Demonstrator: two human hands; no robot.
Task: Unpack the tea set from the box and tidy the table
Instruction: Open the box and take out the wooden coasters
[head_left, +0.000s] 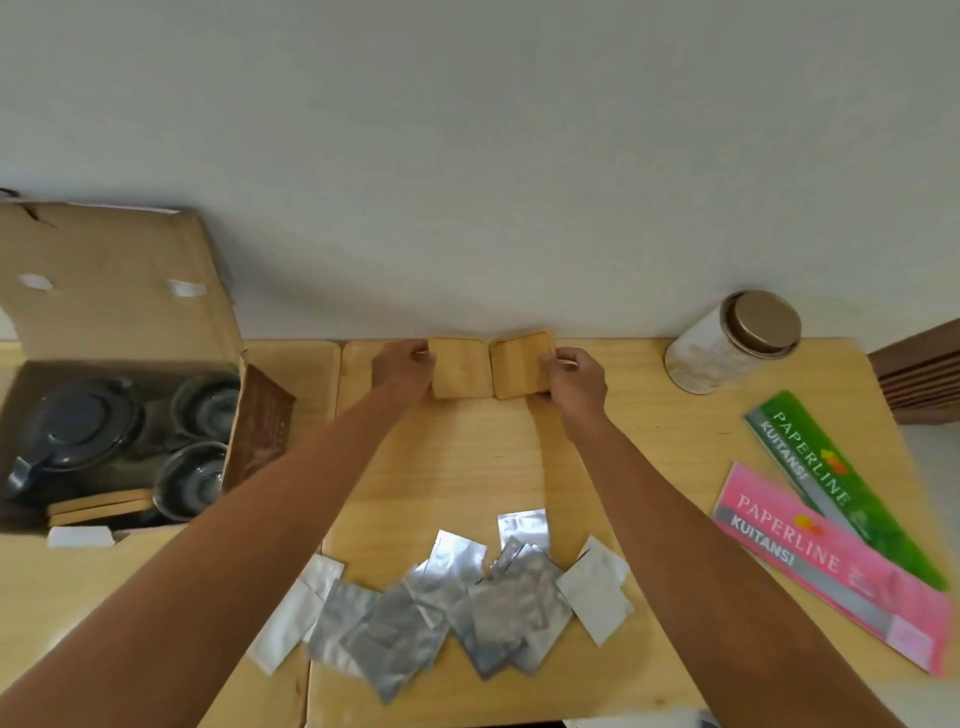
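Observation:
Two square wooden coasters lie side by side at the far edge of the wooden table (467, 467), against the wall. My left hand (402, 370) grips the left coaster (460, 366) by its left edge. My right hand (574, 382) grips the right coaster (519, 364) by its right edge. An open cardboard box (119, 291) stands at the left. Inside it are a dark teapot (78, 431), two dark cups (205, 405) (189, 480) and more wooden coasters (98, 506).
Several silver and white foil sachets (467, 597) lie scattered near the front edge. A glass jar with a metal lid (727, 345) stands at the back right. A green receipt book (826, 467) and a pink receipt book (831, 566) lie at the right.

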